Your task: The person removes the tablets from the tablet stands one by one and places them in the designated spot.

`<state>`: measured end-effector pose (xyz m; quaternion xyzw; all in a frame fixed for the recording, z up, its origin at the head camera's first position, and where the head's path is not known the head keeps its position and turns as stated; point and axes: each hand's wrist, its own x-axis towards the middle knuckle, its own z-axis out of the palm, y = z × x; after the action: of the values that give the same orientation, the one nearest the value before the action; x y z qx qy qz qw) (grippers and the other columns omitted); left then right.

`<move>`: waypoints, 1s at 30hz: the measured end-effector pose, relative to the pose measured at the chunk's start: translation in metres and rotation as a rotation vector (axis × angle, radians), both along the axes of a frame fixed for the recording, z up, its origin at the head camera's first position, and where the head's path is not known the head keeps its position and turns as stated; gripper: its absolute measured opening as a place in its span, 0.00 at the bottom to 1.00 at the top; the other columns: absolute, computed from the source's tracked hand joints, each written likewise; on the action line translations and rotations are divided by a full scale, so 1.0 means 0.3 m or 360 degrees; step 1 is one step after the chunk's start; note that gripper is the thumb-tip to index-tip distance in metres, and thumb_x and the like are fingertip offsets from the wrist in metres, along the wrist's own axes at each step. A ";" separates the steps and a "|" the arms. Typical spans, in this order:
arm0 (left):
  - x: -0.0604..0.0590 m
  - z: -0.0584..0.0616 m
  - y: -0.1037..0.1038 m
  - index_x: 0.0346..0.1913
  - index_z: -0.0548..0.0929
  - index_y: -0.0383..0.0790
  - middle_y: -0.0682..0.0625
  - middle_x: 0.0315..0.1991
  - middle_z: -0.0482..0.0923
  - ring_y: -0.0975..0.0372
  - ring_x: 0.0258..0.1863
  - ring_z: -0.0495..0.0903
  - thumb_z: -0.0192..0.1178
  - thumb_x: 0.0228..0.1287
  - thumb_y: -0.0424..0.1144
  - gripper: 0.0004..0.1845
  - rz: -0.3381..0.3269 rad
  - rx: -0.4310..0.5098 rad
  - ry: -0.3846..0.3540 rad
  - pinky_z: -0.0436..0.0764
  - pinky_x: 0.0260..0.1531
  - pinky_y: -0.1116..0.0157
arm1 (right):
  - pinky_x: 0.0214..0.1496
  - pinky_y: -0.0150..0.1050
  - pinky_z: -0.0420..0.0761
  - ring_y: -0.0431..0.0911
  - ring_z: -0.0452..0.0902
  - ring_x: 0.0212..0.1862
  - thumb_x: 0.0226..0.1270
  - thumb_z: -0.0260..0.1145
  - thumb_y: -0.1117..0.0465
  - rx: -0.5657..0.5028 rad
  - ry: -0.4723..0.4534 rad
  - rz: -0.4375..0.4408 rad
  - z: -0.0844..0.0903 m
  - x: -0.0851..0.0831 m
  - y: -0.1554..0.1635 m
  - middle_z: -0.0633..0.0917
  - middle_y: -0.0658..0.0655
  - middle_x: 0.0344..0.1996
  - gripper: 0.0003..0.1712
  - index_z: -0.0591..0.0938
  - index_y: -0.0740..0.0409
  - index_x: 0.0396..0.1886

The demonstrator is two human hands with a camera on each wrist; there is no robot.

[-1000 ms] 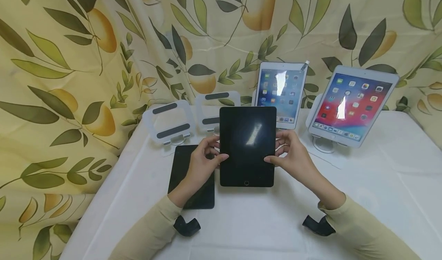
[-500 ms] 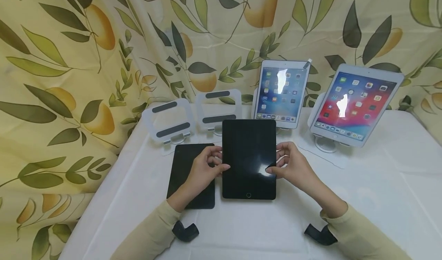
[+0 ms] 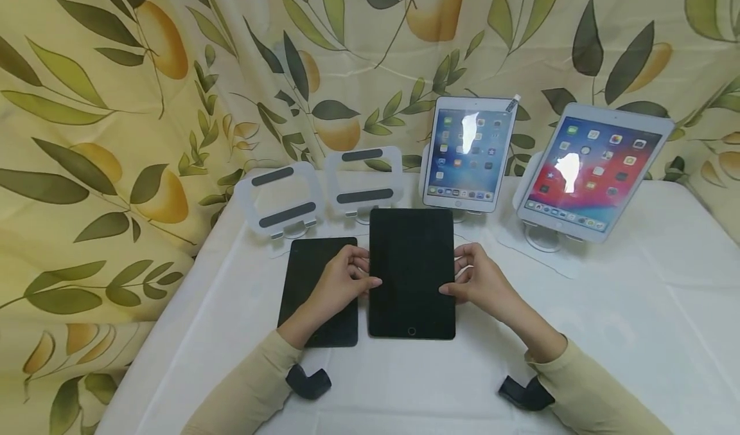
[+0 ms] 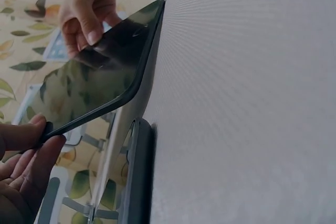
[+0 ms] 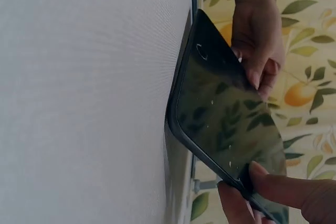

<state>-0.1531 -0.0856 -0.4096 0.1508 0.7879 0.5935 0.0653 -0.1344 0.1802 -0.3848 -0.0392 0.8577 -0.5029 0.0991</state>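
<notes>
White cloth covers the tabletop (image 3: 636,306), and a curtain (image 3: 115,101) printed with leaves and yellow fruit hangs behind it at the far side and on the left. At the far right a lit tablet (image 3: 590,168) leans on a white stand, and just left of it a second lit tablet (image 3: 468,152) stands upright on another. Two bare stands follow along the far edge, one (image 3: 363,181) near the middle and one (image 3: 280,200) further left.

At the near middle of the tabletop sits the dark tablet (image 3: 412,273), screen off, its home button toward the person. The wrist views show it tilted: its near edge is on the cloth and the far part is lifted. The left hand (image 3: 341,284) holds its left edge in a closed grip, thumb on the glass and fingers curled behind. The right hand (image 3: 480,281) pinches the right edge the same way, thumb on the front. A second dark tablet (image 3: 312,274) lies flat just left of the held one, partly under the left wrist. Beige sleeves cover both forearms, each with a black strap (image 3: 309,381) at the wrist.
</notes>
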 end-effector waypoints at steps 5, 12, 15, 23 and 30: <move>-0.002 -0.004 -0.009 0.52 0.71 0.30 0.43 0.35 0.75 0.62 0.25 0.80 0.68 0.52 0.27 0.24 -0.0012 -0.0036 -0.0027 0.82 0.25 0.67 | 0.29 0.39 0.84 0.46 0.76 0.30 0.50 0.72 0.73 -0.0039 -0.0033 0.0019 -0.006 0.000 -0.004 0.73 0.65 0.40 0.39 0.58 0.70 0.57; -0.005 -0.010 -0.021 0.52 0.72 0.30 0.44 0.35 0.76 0.63 0.25 0.81 0.68 0.52 0.28 0.24 -0.0006 -0.0145 -0.0077 0.82 0.26 0.68 | 0.31 0.41 0.85 0.46 0.76 0.31 0.53 0.70 0.74 -0.0081 -0.0107 0.0068 -0.008 0.004 -0.006 0.74 0.64 0.39 0.37 0.59 0.70 0.57; -0.007 -0.009 -0.021 0.51 0.72 0.29 0.44 0.35 0.77 0.63 0.26 0.81 0.69 0.52 0.29 0.24 -0.0016 -0.0196 -0.0097 0.82 0.26 0.68 | 0.31 0.41 0.85 0.45 0.77 0.31 0.52 0.70 0.74 -0.0070 -0.0145 0.0074 -0.008 0.007 -0.002 0.73 0.64 0.38 0.36 0.59 0.71 0.58; -0.014 -0.016 -0.018 0.51 0.73 0.27 0.42 0.35 0.77 0.62 0.26 0.81 0.69 0.51 0.29 0.24 -0.0022 -0.0234 -0.0186 0.83 0.27 0.66 | 0.33 0.40 0.85 0.45 0.77 0.32 0.53 0.69 0.75 -0.0051 -0.0208 0.0074 -0.031 -0.004 0.000 0.72 0.64 0.39 0.36 0.61 0.73 0.59; -0.027 -0.045 -0.026 0.52 0.72 0.25 0.41 0.36 0.77 0.61 0.26 0.82 0.68 0.53 0.29 0.24 -0.0031 -0.0196 -0.0283 0.84 0.27 0.64 | 0.33 0.35 0.81 0.44 0.77 0.34 0.52 0.70 0.72 -0.0057 -0.0133 0.0078 -0.069 -0.014 -0.002 0.77 0.65 0.39 0.35 0.65 0.75 0.58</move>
<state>-0.1613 -0.0933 -0.4231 0.1009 0.8125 0.5542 0.1499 -0.1388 0.1797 -0.4055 -0.0408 0.8425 -0.5167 0.1465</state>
